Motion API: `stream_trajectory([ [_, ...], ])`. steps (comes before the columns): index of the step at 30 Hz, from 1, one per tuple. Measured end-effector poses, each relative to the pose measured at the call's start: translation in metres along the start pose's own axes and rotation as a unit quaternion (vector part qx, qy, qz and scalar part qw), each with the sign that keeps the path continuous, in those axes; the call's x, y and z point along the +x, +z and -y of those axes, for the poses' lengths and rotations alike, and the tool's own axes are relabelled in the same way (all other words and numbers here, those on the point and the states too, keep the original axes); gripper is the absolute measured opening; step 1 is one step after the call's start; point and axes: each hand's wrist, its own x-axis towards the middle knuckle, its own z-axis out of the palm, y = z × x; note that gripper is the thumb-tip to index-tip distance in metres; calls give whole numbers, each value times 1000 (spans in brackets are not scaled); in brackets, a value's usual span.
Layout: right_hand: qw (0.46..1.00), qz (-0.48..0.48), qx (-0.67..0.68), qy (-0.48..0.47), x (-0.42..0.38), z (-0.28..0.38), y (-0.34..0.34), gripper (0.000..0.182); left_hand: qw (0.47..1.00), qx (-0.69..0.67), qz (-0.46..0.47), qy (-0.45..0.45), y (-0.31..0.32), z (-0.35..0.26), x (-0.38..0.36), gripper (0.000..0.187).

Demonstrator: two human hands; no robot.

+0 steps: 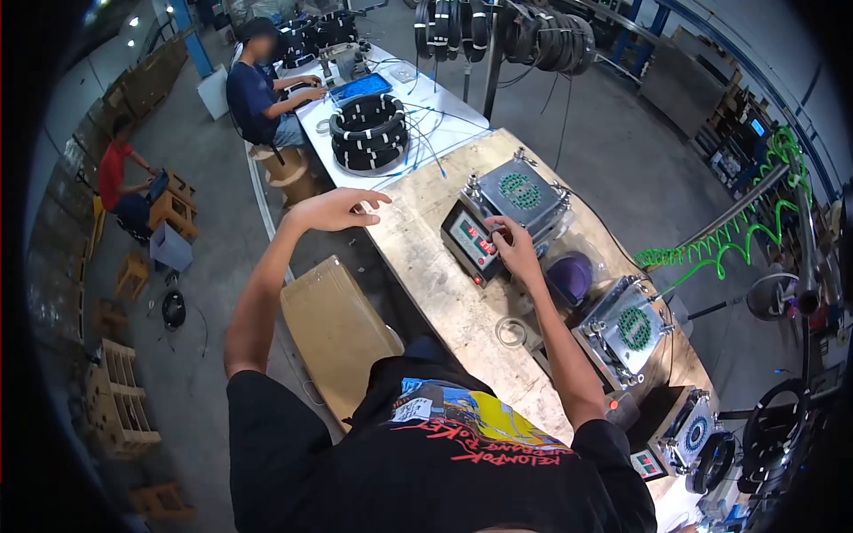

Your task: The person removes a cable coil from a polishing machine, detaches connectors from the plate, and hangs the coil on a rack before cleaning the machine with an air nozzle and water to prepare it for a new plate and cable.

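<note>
My left hand (342, 210) hovers over the left edge of the wooden workbench (418, 253), fingers stretched out and thumb apart, holding nothing. At the control panel (471, 238), my right hand (517, 249) has its fingers curled together near the panel's right side. Whether a small thing is between those fingertips is hidden. Red digits glow on the panel, which fronts a metal machine (542, 191) with a round green perforated disc (519, 190) on top. A purple round object (569, 277) sits just right of my right forearm.
A second machine with a green disc (634, 328) and a third with a dark disc (697, 433) stand along the bench. Coiled black cables (369, 133) lie on the white table (449, 98). A co-worker (258, 93) sits there. A cardboard box (336, 342) is at my left.
</note>
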Motion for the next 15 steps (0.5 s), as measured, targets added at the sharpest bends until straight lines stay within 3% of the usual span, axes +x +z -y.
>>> stream_trajectory([
  [7, 999, 5, 29, 31, 52, -16, 31, 25, 996, 30, -20, -77, -45, 89, 33, 52],
  [11, 999, 12, 10, 41, 105, -30, 49, 27, 991, 77, -90, -66, -71, 202, 77, 59],
  [15, 998, -4, 1, 63, 178, -51, 74, 29, 984, 107, -83, -116, -117, 292, 128, 66],
])
